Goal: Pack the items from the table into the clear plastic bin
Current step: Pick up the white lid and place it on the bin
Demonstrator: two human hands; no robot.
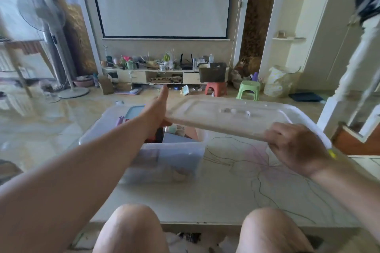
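Head view, nearest first: my knees, then the table (226, 197), its top bare in front of me apart from a drawn pattern. My right hand (296, 148) is clenched on the near edge of the bin's lid (232, 117); my left hand (154, 113) pinches its left end, thumb raised. Beyond my left forearm sits the clear plastic bin (164, 162), at the table's left side, already holding a jumble of items. I judge the packing done, with only the lid left to seat.
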